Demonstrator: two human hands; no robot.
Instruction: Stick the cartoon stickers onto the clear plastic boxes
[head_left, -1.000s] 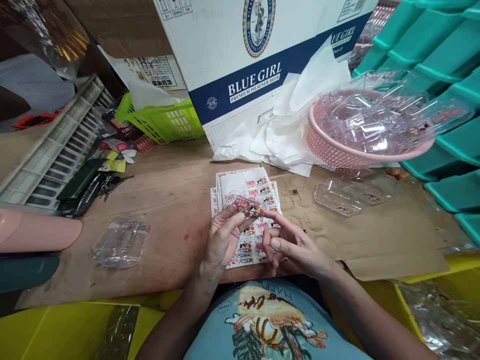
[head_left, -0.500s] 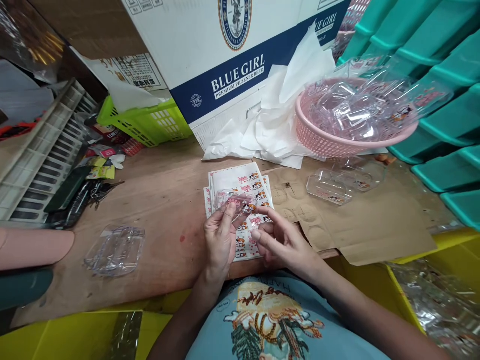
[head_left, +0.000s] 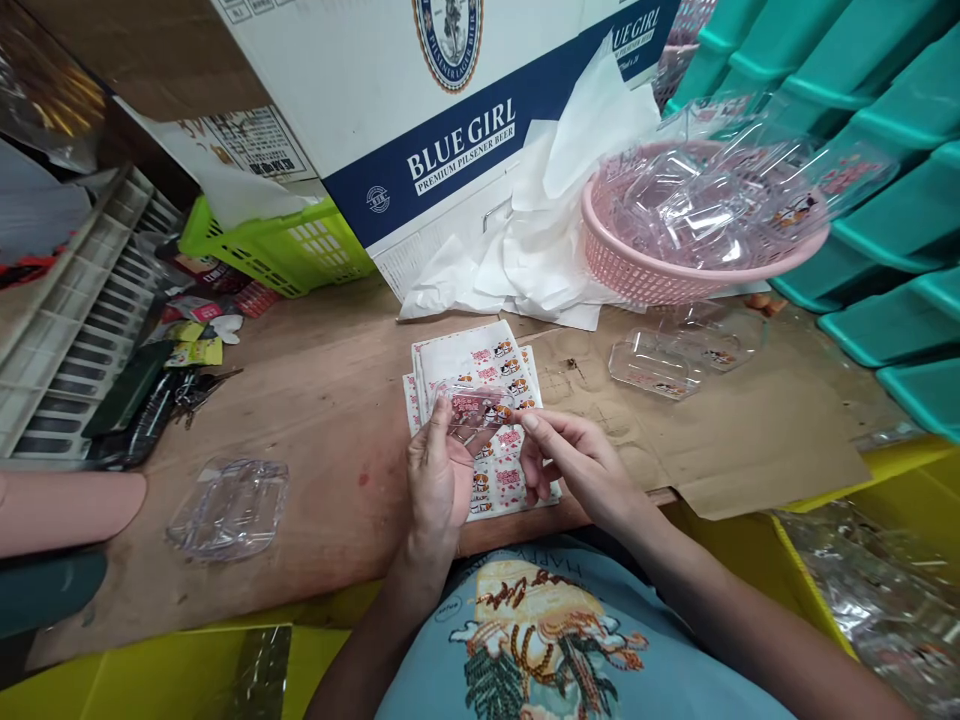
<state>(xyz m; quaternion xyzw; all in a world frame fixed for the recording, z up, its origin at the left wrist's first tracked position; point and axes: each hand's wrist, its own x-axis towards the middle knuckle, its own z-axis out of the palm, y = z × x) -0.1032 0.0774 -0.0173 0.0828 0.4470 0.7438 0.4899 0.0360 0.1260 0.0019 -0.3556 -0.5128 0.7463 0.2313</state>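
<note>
My left hand (head_left: pixel 435 475) grips a clear plastic piece (head_left: pixel 446 392) by its left side, thumb on top. A sticker (head_left: pixel 474 408) with pink lettering and cartoon cats lies on that piece. At the piece's right edge, my right hand (head_left: pixel 574 455) has thumb and index finger pinched together, by the cats; the other fingers curl below. Whether the pinch takes the sticker's edge or just the plastic, I cannot tell. Beneath both hands lie sticker sheets (head_left: pixel 461 352) in a loose stack, printed with the same cats and lettering.
To the left sits a clear plastic piece (head_left: pixel 229 508). Stickered clear pieces (head_left: pixel 656 365) lie on cardboard (head_left: pixel 780 440) at right. Behind them, a pink basket (head_left: pixel 637 270) is heaped with more. Crumpled white paper (head_left: pixel 525 265) leans against a beer carton (head_left: pixel 450 160). Teal bins (head_left: pixel 892 240) stand at right.
My right thumb and index finger have come together at the right edge of the plastic piece. My left thumb has shifted toward its left edge. The camera view has turned slightly.
</note>
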